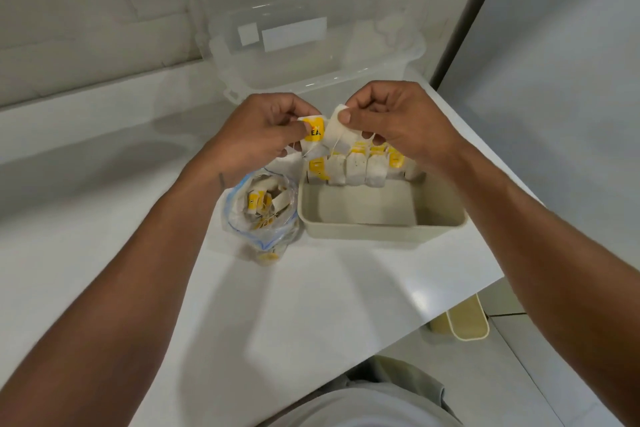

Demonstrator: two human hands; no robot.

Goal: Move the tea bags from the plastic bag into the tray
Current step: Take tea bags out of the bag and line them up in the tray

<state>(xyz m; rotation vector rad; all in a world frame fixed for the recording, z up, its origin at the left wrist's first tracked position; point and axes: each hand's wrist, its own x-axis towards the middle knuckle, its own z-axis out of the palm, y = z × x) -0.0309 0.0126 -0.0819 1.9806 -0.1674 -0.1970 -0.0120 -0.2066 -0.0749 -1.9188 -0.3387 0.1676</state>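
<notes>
Both hands are up over the counter. The left hand [263, 135] pinches a yellow tag [313, 130]; the right hand [398, 121] pinches the top of its tea bag [337, 133]. Just under that grip, a row of tea bags [356, 168] stands in the tray [381, 230]. The plastic bag [263, 215] sits below the left wrist.

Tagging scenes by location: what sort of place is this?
Probably a home kitchen: white counter against a tiled wall, tea bags lined up in a beige tray, clear storage bin behind.
</notes>
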